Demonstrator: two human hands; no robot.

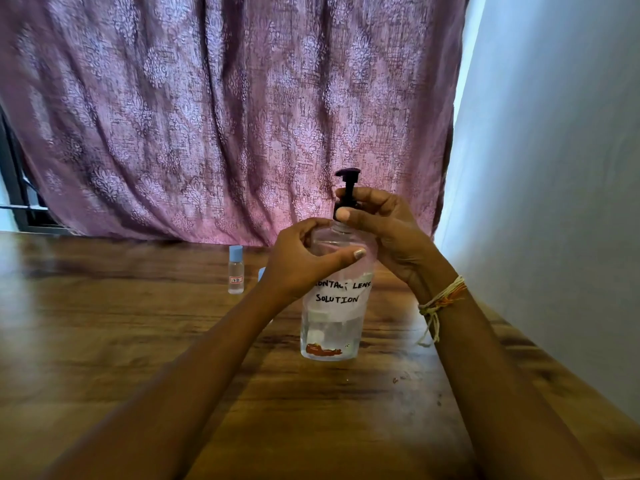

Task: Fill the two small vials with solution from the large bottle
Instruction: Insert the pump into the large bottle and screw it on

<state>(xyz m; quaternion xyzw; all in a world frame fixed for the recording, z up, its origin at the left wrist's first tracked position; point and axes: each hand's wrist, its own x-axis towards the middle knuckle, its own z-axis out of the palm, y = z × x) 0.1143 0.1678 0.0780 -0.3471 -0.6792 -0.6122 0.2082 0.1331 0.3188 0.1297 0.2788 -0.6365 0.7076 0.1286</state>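
A large clear bottle point(333, 327) labelled "CONTACT LENS SOLUTION" stands on the wooden table point(138, 341), with liquid in its lower part. Its black pump top point(347, 188) sits on the neck. My left hand point(301, 261) grips the bottle's shoulder. My right hand point(384, 230) grips the pump collar with thumb and fingers. A small clear vial point(236, 270) with a blue cap and a red-framed label stands upright to the left. A second blue cap point(261, 273) peeks out behind my left wrist; the rest of that vial is hidden.
A purple patterned curtain point(225, 116) hangs behind the table's far edge. A white wall point(554, 185) runs along the right side, close to the table. A thread bracelet point(441, 299) circles my right wrist.
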